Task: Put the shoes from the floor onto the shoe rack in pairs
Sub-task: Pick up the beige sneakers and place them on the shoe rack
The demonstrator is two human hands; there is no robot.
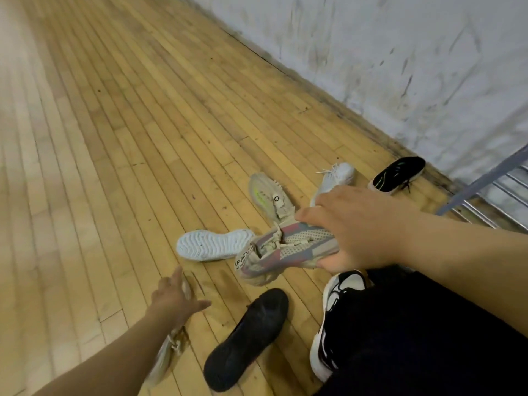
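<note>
My right hand (357, 227) is shut on a beige, pink and blue knit shoe (285, 250) and holds it just above the wooden floor. My left hand (174, 298) has its fingers spread over a blurred beige shoe (165, 355) that lies under my wrist and forearm. On the floor lie a white shoe on its side (211, 244), a beige shoe with a green stripe (268, 198), another white shoe (334, 178), a black shoe with green marks (397, 174) and an upturned black shoe (245, 338). The shoe rack (485, 195) shows at the right edge.
A white and black shoe (334, 318) is half hidden by my dark trouser leg (428, 338). A scuffed white wall (371, 52) runs along the right behind the shoes. Bare wooden floor (114, 138) stretches to the left and far side.
</note>
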